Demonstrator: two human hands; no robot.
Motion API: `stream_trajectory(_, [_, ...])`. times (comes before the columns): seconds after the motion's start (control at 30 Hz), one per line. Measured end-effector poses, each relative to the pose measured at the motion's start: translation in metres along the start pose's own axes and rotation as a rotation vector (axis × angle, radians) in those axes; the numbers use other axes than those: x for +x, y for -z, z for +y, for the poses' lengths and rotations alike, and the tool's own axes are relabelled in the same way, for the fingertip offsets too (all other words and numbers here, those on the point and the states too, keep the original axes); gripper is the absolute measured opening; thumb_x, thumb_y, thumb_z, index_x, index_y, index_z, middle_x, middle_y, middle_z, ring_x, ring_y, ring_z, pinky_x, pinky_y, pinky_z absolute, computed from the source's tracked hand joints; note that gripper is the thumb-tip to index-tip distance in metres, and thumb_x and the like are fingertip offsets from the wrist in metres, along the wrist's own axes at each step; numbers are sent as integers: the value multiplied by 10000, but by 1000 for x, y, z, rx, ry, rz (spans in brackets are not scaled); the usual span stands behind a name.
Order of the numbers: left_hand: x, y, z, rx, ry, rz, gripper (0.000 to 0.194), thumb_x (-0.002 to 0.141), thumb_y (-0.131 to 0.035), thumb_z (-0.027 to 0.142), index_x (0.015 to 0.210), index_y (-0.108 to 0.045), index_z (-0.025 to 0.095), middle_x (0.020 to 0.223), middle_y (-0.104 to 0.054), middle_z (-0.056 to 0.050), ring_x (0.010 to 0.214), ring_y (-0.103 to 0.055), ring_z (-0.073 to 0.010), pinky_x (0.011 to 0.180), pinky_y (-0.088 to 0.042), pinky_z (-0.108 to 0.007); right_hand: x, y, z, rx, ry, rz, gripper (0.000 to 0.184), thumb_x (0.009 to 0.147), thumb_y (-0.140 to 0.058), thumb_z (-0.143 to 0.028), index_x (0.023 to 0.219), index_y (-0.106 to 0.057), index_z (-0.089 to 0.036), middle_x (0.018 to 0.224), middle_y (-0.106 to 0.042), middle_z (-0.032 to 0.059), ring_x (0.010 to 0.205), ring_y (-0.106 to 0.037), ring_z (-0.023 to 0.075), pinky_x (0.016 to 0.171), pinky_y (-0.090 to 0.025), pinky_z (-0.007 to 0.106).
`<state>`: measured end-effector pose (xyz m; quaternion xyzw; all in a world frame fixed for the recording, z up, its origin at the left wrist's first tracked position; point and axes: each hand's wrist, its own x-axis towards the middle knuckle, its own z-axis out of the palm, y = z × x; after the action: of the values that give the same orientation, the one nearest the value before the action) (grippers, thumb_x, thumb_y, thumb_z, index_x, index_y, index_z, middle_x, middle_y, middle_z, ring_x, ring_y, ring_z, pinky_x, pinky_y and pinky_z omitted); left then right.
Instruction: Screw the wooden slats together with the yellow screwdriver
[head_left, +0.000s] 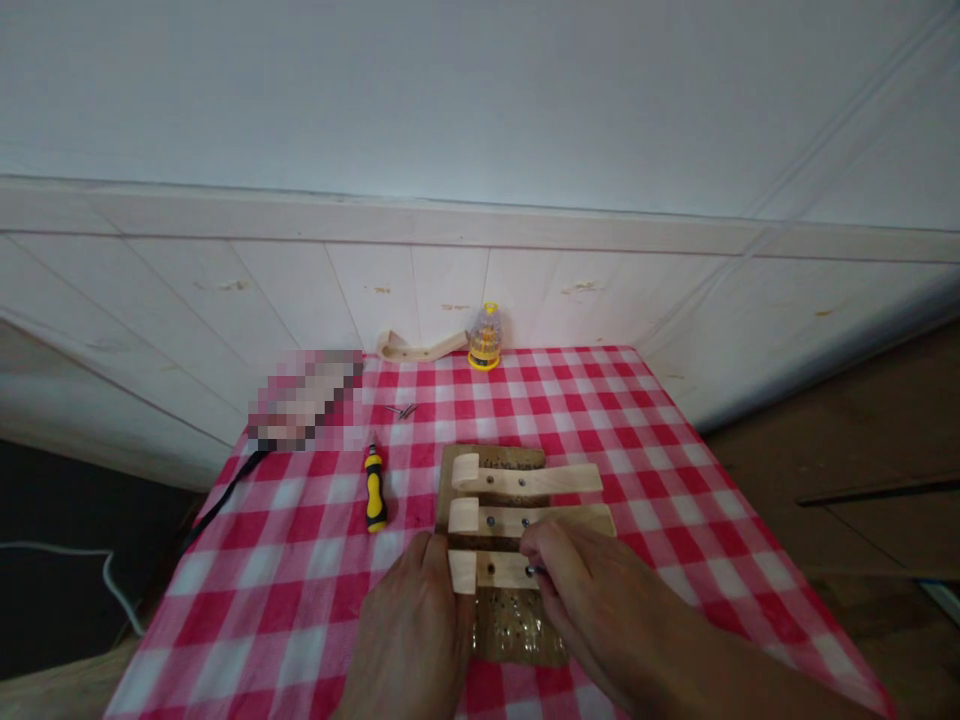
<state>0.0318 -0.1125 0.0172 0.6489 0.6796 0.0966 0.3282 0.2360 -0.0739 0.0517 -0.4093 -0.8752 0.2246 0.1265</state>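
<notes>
A brown wooden board [495, 645] lies on the checked cloth, with three pale curved wooden hooks across it. The far hook [559, 480] and the middle hook [506, 516] each have two dark screws. At the left edge, my left hand [416, 620] grips the board beside the curled end of the near hook [510, 570]; some of its fingers are hidden. My right hand [600, 600] pinches a small dark screw [532, 570] at the near hook's right hole. The hook's left hole shows no screw head.
A yellow-and-black screwdriver [376, 490] lies left of the board, with several loose screws [405, 410] beyond it. Against the wall are another wooden hook [424, 350] and a clear-topped yellow bit case [485, 340]. A blurred-out object [307, 400] with a black strap lies at left.
</notes>
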Motion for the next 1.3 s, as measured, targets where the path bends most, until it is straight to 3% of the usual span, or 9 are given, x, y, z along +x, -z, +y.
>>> stream_trajectory(0.63, [1,-2,-3,-29,-6,16,261,978,-437,182,1063,-684,179,1091,-755,-138,990,-749,-290,876,-578,-402,-3,-10,5,-119,61,-11,349,730,-551,-64,1051,-599,-192,902,-776,116,766,-723,275,634,-504,350])
stream_trajectory(0.97, [1,1,-1,-26,-10,-4,282,976,-437,155,1109,-685,178,1129,-749,-138,1011,-749,-277,876,-568,-390,1,-9,0,-184,17,-79,301,778,-564,-32,1030,-663,-162,936,-796,114,812,-720,259,690,-507,335])
stream_trajectory(1.3, [2,3,1,6,5,-29,266,957,-463,153,1101,-684,179,1129,-745,-137,1022,-751,-277,890,-567,-380,7,-4,-7,-212,16,-46,215,835,-487,-26,888,-607,-196,788,-745,47,686,-655,188,603,-429,276])
